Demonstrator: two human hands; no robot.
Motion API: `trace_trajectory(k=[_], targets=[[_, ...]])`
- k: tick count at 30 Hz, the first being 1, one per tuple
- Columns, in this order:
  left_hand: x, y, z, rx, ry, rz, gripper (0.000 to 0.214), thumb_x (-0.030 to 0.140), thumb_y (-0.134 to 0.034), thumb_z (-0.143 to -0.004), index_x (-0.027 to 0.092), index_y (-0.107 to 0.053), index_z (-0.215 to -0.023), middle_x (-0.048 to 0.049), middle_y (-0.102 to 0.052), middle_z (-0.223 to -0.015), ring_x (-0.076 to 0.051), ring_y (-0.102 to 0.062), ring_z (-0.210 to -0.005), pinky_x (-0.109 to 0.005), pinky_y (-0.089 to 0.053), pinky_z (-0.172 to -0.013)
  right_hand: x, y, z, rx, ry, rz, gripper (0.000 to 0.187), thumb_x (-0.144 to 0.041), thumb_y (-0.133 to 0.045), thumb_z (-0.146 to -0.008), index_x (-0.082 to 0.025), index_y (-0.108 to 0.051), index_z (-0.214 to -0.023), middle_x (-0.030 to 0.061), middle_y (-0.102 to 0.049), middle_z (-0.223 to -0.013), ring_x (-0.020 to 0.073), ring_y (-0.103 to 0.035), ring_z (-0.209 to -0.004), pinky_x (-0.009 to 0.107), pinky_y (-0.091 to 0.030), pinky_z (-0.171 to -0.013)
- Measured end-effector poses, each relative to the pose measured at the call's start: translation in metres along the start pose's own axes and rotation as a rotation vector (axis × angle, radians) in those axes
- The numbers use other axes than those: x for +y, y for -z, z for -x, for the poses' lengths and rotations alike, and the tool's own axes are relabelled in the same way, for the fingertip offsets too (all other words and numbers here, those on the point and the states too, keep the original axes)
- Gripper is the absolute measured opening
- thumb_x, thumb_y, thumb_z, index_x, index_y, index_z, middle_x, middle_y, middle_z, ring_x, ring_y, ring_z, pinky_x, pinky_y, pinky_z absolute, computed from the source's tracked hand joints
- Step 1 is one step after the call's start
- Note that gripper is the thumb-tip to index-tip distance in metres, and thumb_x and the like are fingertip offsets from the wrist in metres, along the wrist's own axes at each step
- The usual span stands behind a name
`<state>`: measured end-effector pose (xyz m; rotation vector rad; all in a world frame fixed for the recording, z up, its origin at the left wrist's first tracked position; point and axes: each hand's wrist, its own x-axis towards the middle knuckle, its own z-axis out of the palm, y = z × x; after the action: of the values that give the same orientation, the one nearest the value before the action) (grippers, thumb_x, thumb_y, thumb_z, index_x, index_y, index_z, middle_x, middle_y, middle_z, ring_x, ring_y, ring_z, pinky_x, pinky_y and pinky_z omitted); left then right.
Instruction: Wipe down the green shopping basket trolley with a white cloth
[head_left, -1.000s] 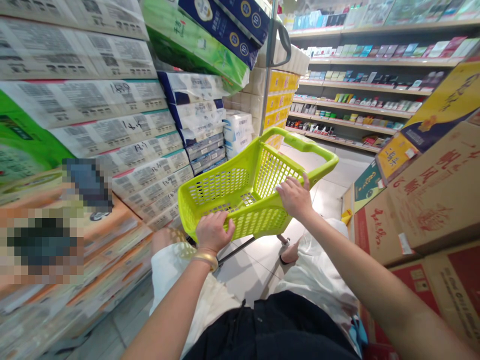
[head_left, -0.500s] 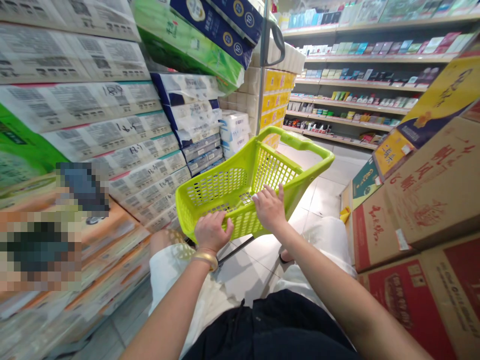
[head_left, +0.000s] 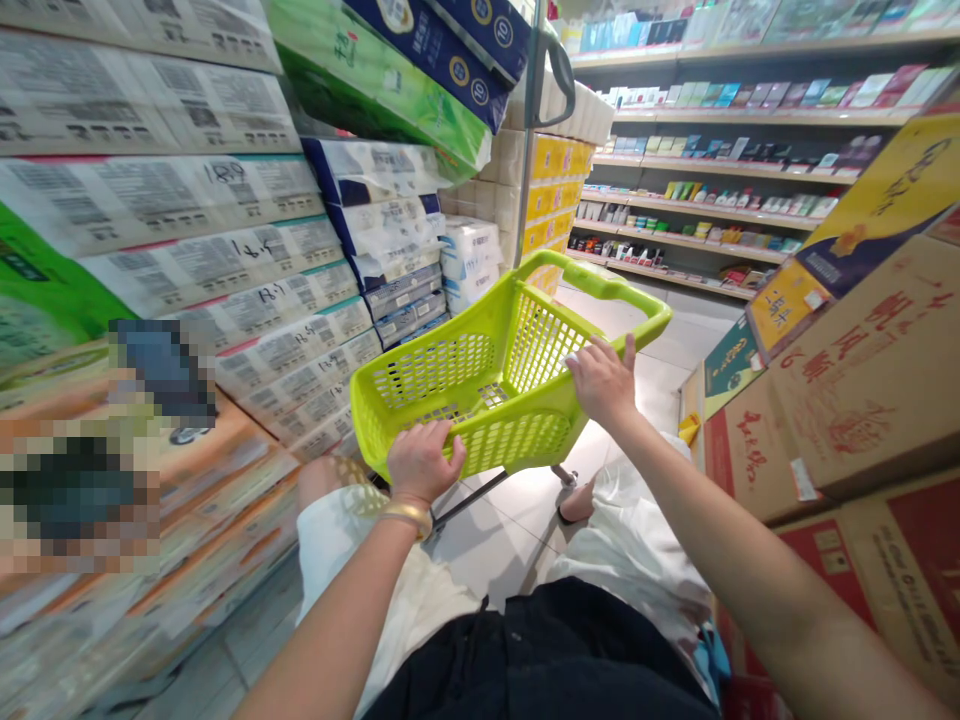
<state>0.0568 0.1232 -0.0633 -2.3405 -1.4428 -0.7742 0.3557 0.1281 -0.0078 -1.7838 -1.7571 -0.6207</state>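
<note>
A lime-green plastic shopping basket (head_left: 592, 275) with mesh sides stands on a wheeled metal frame in front of me. My left hand (head_left: 424, 462) grips its near rim, with a gold bangle (head_left: 405, 516) on that wrist. My right hand (head_left: 604, 380) lies over the basket's right rim, fingers inward and thumb raised. I see no goods inside the basket. The frame is mostly hidden beneath it, though one thin metal bar shows below.
Tall stacks of packaged toilet paper (head_left: 187, 240) crowd the left side. Cardboard cartons (head_left: 847, 400) rise on the right. Shelves of small boxed goods (head_left: 720, 200) line the far aisle. A tiled floor (head_left: 645, 335) runs ahead between them, and a metal pole (head_left: 531, 130) stands by the stacks.
My right hand has slid right along the basket, back to the right rim. My left hand stays on the near rim, and the basket has barely shifted.
</note>
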Motion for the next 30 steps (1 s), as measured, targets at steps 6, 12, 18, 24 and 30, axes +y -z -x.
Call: trace_trajectory(k=[6,12,18,24,30], targets=[[0.001,0.0,-0.001,0.001,0.018,-0.003,0.021,0.035,-0.049,-0.088,0.022,-0.065,-0.086,-0.0046,-0.068,-0.075,-0.023,-0.058,-0.073,-0.036,-0.034,-0.067,-0.009,-0.003,0.002,0.012,-0.109,-0.012,0.027,-0.029,-0.044,-0.1,-0.02,-0.066,-0.087,0.0101,-0.073,-0.103,0.0285,-0.053,-0.129,0.056,-0.008,-0.122],[0.001,0.001,-0.002,-0.02,0.03,-0.016,0.022,0.034,-0.048,-0.089,0.022,-0.065,-0.085,-0.005,-0.069,-0.078,-0.023,-0.059,-0.075,-0.037,-0.033,-0.068,-0.08,-0.023,0.028,-0.064,0.049,-0.158,0.022,-0.028,-0.047,-0.099,-0.023,-0.066,-0.088,0.0069,-0.073,-0.099,0.0243,-0.055,-0.127,0.053,-0.008,-0.124],[0.001,0.002,-0.003,-0.067,0.03,-0.008,0.023,0.031,-0.045,-0.09,0.022,-0.067,-0.089,-0.0058,-0.069,-0.079,-0.023,-0.058,-0.076,-0.037,-0.033,-0.068,-0.082,-0.022,0.028,-0.087,0.123,-0.158,0.02,-0.028,-0.049,-0.1,-0.024,-0.066,-0.09,0.0048,-0.073,-0.096,0.0233,-0.056,-0.127,0.052,-0.008,-0.124],[0.002,0.002,-0.005,-0.069,0.044,0.03,0.025,0.03,-0.044,-0.09,0.022,-0.068,-0.091,-0.007,-0.069,-0.079,-0.024,-0.058,-0.076,-0.037,-0.033,-0.068,-0.016,-0.003,0.006,-0.077,0.036,-0.044,0.028,-0.031,-0.045,-0.1,-0.021,-0.066,-0.085,0.0084,-0.073,-0.101,0.0267,-0.054,-0.128,0.055,-0.007,-0.123],[0.008,0.0,-0.006,-0.074,0.057,0.054,0.024,0.031,-0.046,-0.089,0.022,-0.068,-0.091,-0.0072,-0.069,-0.079,-0.024,-0.058,-0.077,-0.037,-0.033,-0.069,0.009,-0.001,-0.006,0.001,-0.072,-0.025,0.031,-0.03,-0.042,-0.1,-0.02,-0.067,-0.086,0.0105,-0.073,-0.102,0.0291,-0.053,-0.128,0.059,-0.004,-0.122]])
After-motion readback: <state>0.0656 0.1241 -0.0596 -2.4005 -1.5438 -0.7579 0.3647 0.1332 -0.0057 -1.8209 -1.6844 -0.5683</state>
